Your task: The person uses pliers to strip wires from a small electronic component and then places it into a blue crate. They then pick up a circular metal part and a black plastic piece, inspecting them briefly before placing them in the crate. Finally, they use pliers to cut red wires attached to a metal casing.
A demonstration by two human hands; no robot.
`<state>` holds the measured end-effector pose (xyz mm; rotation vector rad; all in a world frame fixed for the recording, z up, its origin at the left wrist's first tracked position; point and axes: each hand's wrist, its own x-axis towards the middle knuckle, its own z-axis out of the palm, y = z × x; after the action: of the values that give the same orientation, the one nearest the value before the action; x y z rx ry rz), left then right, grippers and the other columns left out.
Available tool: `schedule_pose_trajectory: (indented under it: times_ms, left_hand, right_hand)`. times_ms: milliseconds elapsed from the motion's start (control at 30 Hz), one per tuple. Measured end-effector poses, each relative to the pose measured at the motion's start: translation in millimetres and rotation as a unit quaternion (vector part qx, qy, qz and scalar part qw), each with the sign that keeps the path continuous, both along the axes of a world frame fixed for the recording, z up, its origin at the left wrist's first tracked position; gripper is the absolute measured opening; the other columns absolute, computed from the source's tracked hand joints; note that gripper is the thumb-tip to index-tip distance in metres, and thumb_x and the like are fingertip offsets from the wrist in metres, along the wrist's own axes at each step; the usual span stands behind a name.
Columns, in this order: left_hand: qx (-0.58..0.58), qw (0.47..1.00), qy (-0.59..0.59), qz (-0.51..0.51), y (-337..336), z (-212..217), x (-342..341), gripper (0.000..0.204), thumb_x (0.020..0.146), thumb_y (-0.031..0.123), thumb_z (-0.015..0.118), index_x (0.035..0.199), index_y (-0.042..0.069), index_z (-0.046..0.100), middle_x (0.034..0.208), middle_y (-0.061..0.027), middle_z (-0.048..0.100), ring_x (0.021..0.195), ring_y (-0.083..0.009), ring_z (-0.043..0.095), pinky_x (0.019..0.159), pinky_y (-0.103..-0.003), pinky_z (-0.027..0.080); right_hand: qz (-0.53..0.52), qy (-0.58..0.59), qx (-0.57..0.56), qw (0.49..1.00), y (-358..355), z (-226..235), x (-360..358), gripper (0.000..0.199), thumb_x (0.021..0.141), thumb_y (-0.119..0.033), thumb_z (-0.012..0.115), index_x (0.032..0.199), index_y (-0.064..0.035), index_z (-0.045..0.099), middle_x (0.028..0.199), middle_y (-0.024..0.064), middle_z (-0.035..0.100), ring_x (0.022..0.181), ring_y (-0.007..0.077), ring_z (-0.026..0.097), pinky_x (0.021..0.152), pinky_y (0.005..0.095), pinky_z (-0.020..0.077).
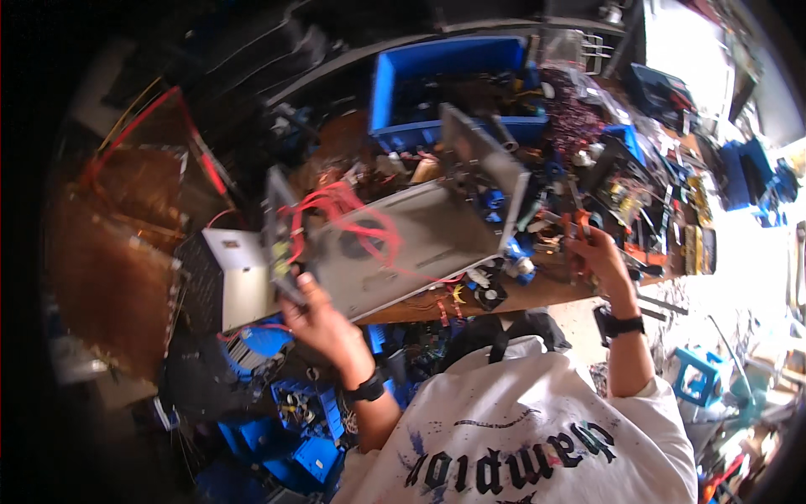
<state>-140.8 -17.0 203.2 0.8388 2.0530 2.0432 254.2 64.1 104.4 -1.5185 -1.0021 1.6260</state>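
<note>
A grey sheet-metal case (428,239), open at the top, lies at a slant on the bench with a raised panel at each end. A bundle of red wires (340,206) loops over its left part. My left hand (323,323) is closed on the near corner of the left end panel (277,218). To the right of the case, my right hand (598,256) is closed round an orange-handled tool (579,220); motion blur hides its exact kind. The tool is apart from the case, above the cluttered bench.
A blue bin (386,97) of parts stands behind the case. Tools and scraps crowd the bench (537,294) at right. Left are a white-and-black box (243,277) and a brown sheet (126,277). Blue crates (306,407) sit below the bench edge.
</note>
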Motion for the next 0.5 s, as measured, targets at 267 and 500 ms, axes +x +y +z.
schedule_pose_trajectory:
  times_ms: [267,500]
  left_hand:
    - [0.016,0.995,-0.091,-0.038,27,-29,54,0.025,0.092,0.015,0.062,0.113,0.003,0.058,0.078,0.0052,0.050,0.063,-0.0040,0.040,0.058,-0.020,0.033]
    - [0.015,0.989,-0.135,-0.052,52,-78,101,0.018,0.094,0.016,0.059,0.103,0.005,0.049,0.074,0.0029,0.046,0.061,-0.0055,0.041,0.055,-0.022,0.034]
  right_hand:
    - [-0.114,0.109,0.106,0.982,-29,68,-2,0.006,0.094,-0.010,0.058,0.095,-0.0068,0.053,0.059,-0.0026,0.048,0.041,0.0044,0.043,0.035,0.0185,0.0339]
    - [0.013,0.103,0.104,0.989,-34,94,-33,0.014,0.088,-0.005,0.064,0.096,-0.0019,0.052,0.077,0.0062,0.062,0.058,0.0112,0.061,0.049,0.0221,0.0495]
